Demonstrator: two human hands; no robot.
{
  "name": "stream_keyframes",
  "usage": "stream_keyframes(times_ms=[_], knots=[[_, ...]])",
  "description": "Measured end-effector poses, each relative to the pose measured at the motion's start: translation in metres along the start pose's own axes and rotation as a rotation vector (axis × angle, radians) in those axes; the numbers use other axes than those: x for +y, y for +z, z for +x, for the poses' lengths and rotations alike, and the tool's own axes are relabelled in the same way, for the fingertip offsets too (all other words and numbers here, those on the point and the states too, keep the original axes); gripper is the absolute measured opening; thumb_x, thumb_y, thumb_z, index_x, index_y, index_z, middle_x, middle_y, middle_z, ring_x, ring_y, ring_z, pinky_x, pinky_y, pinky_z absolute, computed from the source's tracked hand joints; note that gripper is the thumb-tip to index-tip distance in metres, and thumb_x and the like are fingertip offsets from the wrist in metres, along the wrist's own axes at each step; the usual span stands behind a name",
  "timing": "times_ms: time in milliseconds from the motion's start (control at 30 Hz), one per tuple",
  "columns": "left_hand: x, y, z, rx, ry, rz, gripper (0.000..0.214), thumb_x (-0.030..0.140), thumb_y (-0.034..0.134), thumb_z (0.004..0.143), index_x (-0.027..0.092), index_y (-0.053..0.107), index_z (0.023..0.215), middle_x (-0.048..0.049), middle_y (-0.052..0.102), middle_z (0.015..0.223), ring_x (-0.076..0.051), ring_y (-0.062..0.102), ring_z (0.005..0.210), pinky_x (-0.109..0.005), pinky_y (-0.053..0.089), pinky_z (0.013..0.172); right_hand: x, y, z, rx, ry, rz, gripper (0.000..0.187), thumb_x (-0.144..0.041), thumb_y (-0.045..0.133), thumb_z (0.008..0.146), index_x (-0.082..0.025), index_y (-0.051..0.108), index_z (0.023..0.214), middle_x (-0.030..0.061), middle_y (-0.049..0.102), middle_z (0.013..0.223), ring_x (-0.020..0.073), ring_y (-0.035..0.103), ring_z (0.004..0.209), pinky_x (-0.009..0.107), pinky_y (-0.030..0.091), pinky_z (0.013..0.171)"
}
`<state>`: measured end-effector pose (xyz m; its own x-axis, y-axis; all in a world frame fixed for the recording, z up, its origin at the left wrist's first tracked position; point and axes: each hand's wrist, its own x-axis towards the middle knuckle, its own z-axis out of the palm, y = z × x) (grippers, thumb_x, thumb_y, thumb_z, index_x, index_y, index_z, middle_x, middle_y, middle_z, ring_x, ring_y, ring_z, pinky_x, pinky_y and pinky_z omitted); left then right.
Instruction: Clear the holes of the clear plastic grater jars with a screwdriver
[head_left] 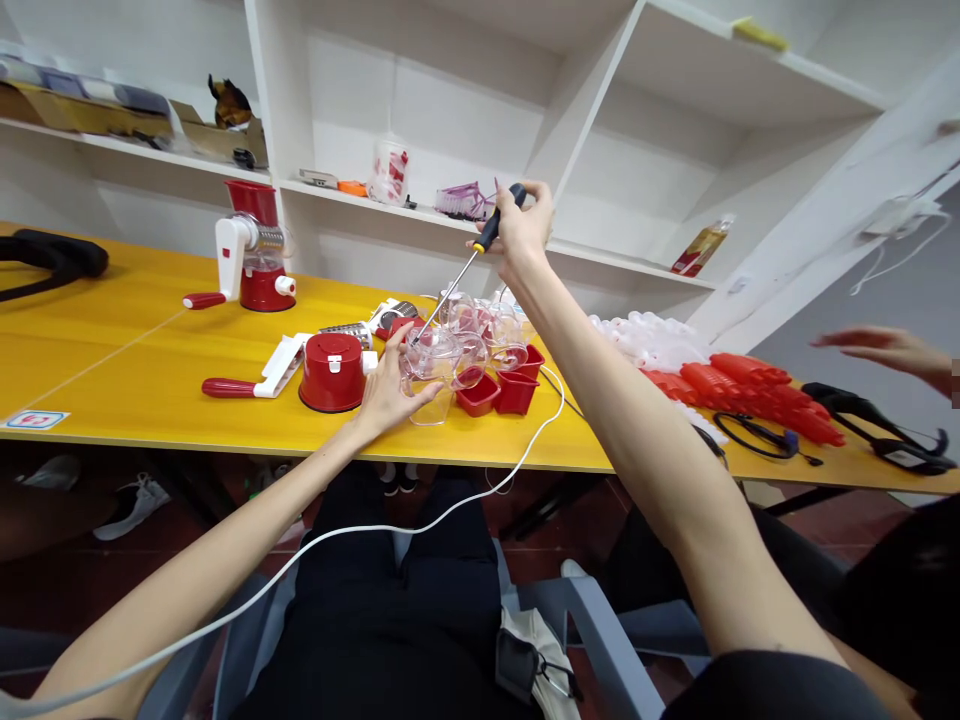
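My right hand (525, 222) is closed round the black and yellow handle of a screwdriver (459, 282), raised above the table. The shaft slants down to the left, its tip at a clear plastic housing (441, 352). My left hand (394, 388) grips that housing from the left, thumb in front and fingers behind. Whether the tip touches a screw is too small to tell. Just left of my left hand are a red round base (332, 372) and a white crank with a red handle (259, 380). Red square hoppers (517, 390) sit to the right of the housing.
An assembled red and white rotary grater (259, 250) stands at the back left. More clear housings (504, 325) and metal grater drums (352, 330) lie close by. White and red parts (735, 385) are piled at right, near another person's hand (885, 345). A white cable (450, 510) crosses my lap.
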<state>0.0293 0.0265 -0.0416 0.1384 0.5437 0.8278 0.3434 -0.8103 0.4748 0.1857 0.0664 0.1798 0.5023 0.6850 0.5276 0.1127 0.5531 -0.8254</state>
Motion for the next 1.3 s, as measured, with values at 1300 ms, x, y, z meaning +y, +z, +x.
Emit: stream_keyframes(times_ms=[1300], knots=[[0.064, -0.069, 0.058, -0.502, 0.036, 0.198, 0.075, 0.058, 0.065, 0.084, 0.023, 0.04, 0.145, -0.0142, 0.045, 0.153, -0.031, 0.045, 0.141, -0.048, 0.036, 0.117, -0.03, -0.113, -0.089, 0.116, -0.444, 0.386, 0.042, -0.043, 0.067, 0.086, -0.028, 0.039, 0.113, -0.0015, 0.053, 0.099, 0.0142, 0.072, 0.079, 0.035, 0.066, 0.067]])
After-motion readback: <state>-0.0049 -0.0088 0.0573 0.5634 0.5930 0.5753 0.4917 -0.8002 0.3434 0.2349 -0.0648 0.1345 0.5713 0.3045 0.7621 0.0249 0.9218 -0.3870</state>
